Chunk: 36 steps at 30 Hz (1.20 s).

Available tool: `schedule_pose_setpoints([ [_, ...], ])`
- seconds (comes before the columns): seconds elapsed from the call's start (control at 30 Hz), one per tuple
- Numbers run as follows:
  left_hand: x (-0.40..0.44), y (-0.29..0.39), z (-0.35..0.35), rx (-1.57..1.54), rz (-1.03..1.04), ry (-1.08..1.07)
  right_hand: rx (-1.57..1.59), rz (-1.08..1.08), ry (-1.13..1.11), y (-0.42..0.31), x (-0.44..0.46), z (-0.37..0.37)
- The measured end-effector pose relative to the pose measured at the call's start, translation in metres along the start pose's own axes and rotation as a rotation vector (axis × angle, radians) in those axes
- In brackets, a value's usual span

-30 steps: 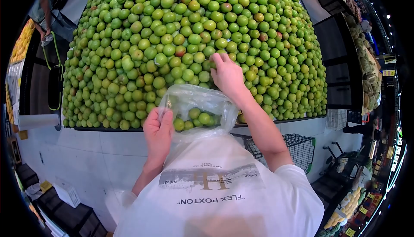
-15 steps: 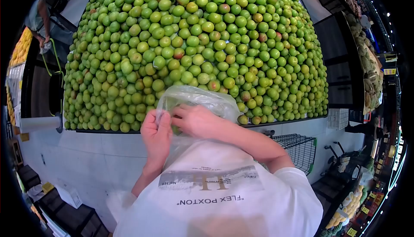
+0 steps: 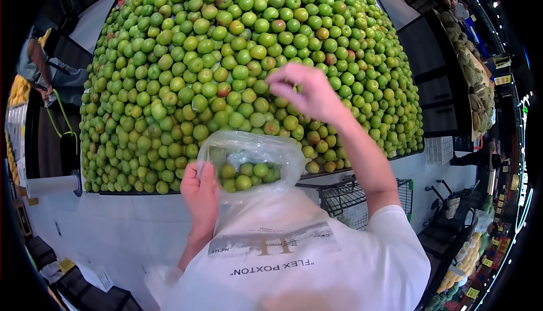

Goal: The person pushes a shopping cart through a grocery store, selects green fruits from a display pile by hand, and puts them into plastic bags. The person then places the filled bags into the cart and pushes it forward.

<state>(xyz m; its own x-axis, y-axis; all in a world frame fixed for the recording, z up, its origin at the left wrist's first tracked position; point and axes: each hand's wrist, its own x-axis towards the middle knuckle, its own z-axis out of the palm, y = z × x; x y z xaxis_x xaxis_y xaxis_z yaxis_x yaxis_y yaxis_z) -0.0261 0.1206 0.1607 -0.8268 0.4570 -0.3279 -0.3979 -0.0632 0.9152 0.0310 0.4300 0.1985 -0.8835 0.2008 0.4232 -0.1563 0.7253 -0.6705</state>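
"Green fruit (image 3: 237,56) heaps up ahead; where's your bag (image 3: 291,167)?"
"Before your shirt (image 3: 350,260), mouth upward, widest sideways, rim pinched by your left hand (image 3: 200,192); your right hand (image 3: 305,90) hovers, thumb and fingers parted."
"Shirt lettering?"
"'FLEX POXTON.'"

There are one open plastic bag (image 3: 292,164), one printed white shirt (image 3: 350,271) and green fruits (image 3: 177,84) beyond counting.

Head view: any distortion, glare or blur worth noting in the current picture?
Head view: strong wide-angle distortion, with black corners and the black stand at right leaning; head view: pale glare on the clear bag and small highlights on the green fruit; head view: the right hand looks slightly soft, but the large lettering on the shirt is legible.
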Motion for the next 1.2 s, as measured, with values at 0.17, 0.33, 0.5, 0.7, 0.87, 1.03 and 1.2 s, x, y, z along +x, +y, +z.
schedule_pose_setpoints([
  [0.17, 0.003, 0.001, 0.000, 0.005, -0.012, -0.002, -0.571, 0.154, 0.233, 0.108, 0.081, -0.060],
  [0.33, 0.004, 0.002, -0.001, 0.030, -0.026, 0.009, -0.787, 0.166, 0.140, 0.158, 0.153, -0.070],
  [0.5, 0.003, 0.003, -0.006, 0.036, -0.007, -0.004, -1.005, 0.237, -0.158, 0.162, 0.194, -0.062],
  [0.7, 0.005, 0.001, -0.008, 0.030, 0.000, -0.005, -1.090, 0.206, -0.298, 0.153, 0.206, -0.068],
  [0.87, 0.005, 0.001, -0.010, 0.021, 0.000, -0.014, -1.170, 0.136, -0.356, 0.143, 0.203, -0.082],
  [1.03, 0.004, 0.001, -0.013, 0.036, -0.018, -0.044, -1.225, 0.116, -0.377, 0.148, 0.199, -0.076],
  [1.2, 0.003, -0.001, -0.012, 0.008, -0.002, -0.035, -1.107, 0.093, -0.321, 0.153, 0.191, -0.076],
])
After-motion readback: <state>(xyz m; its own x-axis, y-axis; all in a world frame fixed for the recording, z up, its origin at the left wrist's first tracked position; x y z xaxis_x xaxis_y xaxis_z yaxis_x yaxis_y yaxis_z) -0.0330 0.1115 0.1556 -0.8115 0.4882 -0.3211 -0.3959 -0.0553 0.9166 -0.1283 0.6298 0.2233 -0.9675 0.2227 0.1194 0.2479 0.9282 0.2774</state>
